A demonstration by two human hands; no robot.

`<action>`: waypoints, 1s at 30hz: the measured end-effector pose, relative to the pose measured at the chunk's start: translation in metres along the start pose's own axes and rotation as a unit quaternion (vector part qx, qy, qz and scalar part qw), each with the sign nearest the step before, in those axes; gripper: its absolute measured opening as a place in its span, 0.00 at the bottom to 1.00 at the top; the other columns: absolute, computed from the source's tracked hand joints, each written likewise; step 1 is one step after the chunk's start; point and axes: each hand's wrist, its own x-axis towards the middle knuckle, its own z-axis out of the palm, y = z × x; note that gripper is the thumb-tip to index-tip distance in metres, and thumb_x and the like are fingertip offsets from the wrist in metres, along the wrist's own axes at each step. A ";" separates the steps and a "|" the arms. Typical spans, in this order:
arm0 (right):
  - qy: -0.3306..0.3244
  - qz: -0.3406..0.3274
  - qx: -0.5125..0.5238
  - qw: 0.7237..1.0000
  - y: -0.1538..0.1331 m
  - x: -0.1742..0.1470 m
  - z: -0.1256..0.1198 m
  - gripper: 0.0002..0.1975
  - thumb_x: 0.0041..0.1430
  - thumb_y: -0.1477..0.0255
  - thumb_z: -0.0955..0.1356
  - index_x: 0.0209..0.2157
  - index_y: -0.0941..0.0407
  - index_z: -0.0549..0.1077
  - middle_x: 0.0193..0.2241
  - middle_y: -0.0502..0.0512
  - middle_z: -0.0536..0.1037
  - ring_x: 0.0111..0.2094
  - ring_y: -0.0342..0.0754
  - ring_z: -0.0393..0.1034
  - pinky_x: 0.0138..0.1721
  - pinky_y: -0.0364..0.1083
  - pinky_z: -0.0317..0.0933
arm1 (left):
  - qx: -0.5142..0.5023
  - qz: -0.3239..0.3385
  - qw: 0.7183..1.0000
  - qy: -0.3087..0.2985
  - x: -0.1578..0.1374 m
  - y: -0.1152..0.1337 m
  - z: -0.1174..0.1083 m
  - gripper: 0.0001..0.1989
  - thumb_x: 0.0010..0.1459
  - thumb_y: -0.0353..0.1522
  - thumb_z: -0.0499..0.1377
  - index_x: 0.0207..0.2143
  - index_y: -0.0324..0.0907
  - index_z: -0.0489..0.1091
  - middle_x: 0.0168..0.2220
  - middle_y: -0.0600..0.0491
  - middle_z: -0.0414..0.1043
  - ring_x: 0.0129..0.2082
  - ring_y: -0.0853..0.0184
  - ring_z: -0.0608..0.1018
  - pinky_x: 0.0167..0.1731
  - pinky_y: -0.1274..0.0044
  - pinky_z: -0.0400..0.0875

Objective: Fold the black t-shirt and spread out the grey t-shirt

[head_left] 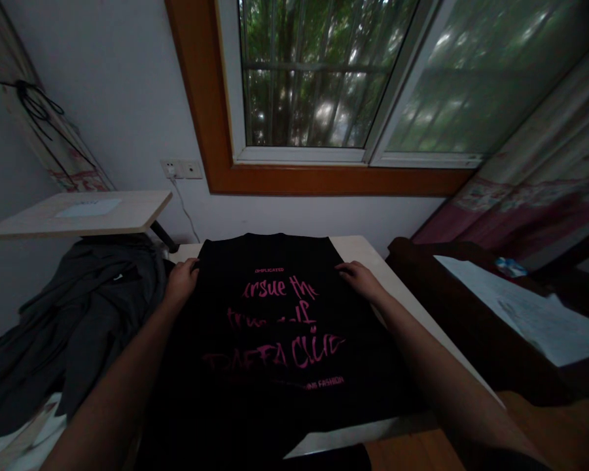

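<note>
A black T-shirt (275, 405) with pink lettering lies spread over a pale table (356, 248), its collar edge toward the wall. At the shirt's upper left edge, my left hand (181, 281) pinches the cloth, its fingers partly hidden by the wrist and fabric. My right hand (363, 280) grips the opposite edge at about the same height, thumb and fingertips closed on the cloth. The fabric between the two hands lies mostly flat, and its lower part drapes past the table's near edge.
To the left, dark grey clothes (98, 294) are heaped under a small raised board (78, 212) with a paper on it. A window (324, 156) and a wall socket (181, 170) are ahead. White sheeting (525, 314) lies on a dark brown surface at right.
</note>
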 end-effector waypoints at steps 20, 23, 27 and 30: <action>0.049 0.051 -0.081 0.994 -0.020 0.059 0.008 0.19 0.67 0.71 0.63 0.55 0.55 0.76 0.47 0.61 0.74 0.47 0.53 0.73 0.53 0.45 0.62 | -0.052 -0.053 0.997 -0.027 0.040 0.003 0.003 0.21 0.64 0.41 0.53 0.55 0.42 0.69 0.44 0.45 0.77 0.45 0.59 0.78 0.46 0.73 0.68; 0.056 0.058 -0.084 0.993 -0.022 0.050 0.009 0.20 0.67 0.69 0.63 0.57 0.54 0.74 0.47 0.61 0.75 0.44 0.52 0.74 0.51 0.46 0.64 | -0.070 -0.053 0.994 -0.059 0.026 0.001 -0.005 0.23 0.63 0.43 0.54 0.57 0.43 0.68 0.38 0.50 0.77 0.38 0.61 0.79 0.39 0.75 0.69; 0.056 0.056 -0.059 0.995 -0.020 0.034 0.007 0.20 0.67 0.67 0.63 0.57 0.53 0.74 0.47 0.61 0.77 0.46 0.53 0.74 0.52 0.47 0.64 | -0.097 -0.032 0.990 -0.093 0.006 -0.005 -0.012 0.24 0.60 0.42 0.55 0.57 0.45 0.70 0.33 0.54 0.75 0.31 0.65 0.76 0.33 0.76 0.69; 0.047 0.047 -0.017 0.998 -0.016 0.023 0.004 0.17 0.66 0.68 0.63 0.52 0.54 0.77 0.48 0.59 0.79 0.50 0.53 0.73 0.55 0.49 0.63 | -0.132 -0.038 0.986 -0.096 -0.002 -0.011 -0.014 0.24 0.59 0.42 0.55 0.54 0.44 0.73 0.37 0.52 0.76 0.34 0.65 0.77 0.34 0.76 0.69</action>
